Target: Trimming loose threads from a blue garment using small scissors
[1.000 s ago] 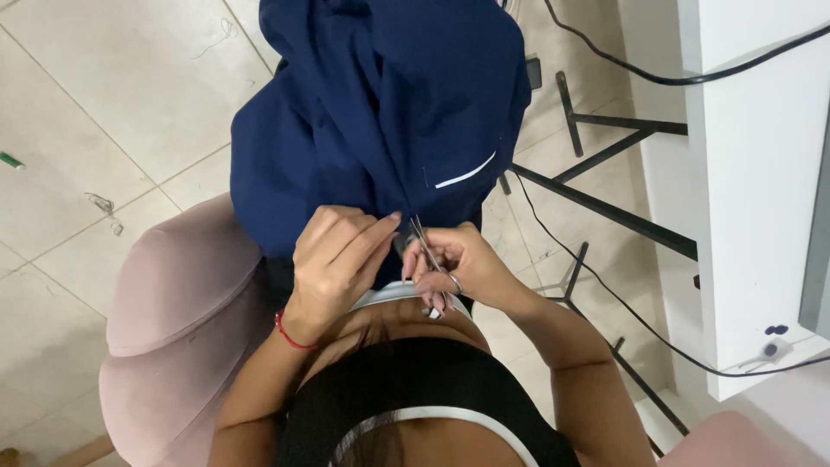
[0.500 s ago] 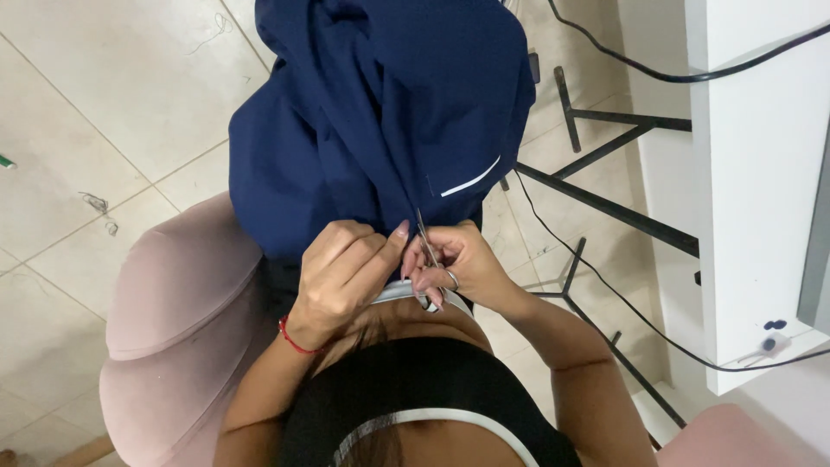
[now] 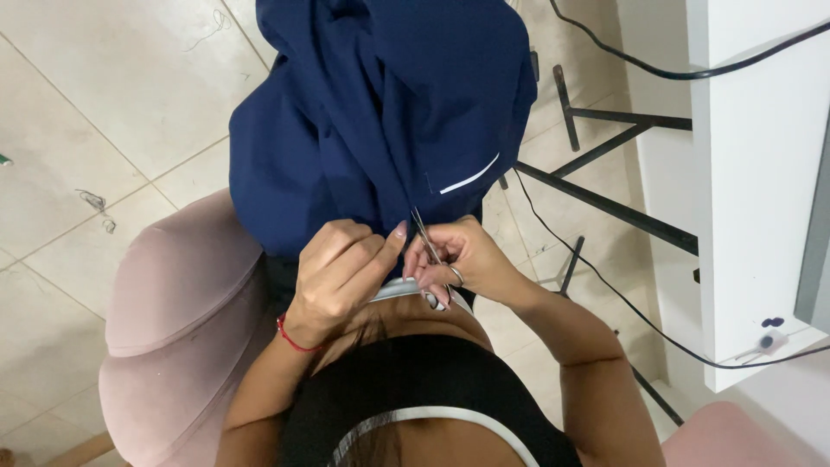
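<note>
A navy blue garment [image 3: 372, 112] with a short white trim line drapes over my lap and hangs toward the floor. My left hand [image 3: 341, 277], a red cord at its wrist, pinches the garment's near edge. My right hand [image 3: 462, 259] grips small metal scissors [image 3: 424, 232], blades pointing up at the fabric's seam right beside my left fingertips. The two hands nearly touch. A pale strip of the garment's edge shows just below them.
I sit on a pink upholstered chair [image 3: 173, 320] over a pale tiled floor [image 3: 95, 104] with thread scraps. At the right stands a white table [image 3: 752, 190] on black metal legs [image 3: 605, 173], with black cables [image 3: 605, 285] trailing beneath it.
The hands have barely shifted. The left fingers have closed tighter on the fabric edge and the scissors stay at the seam.
</note>
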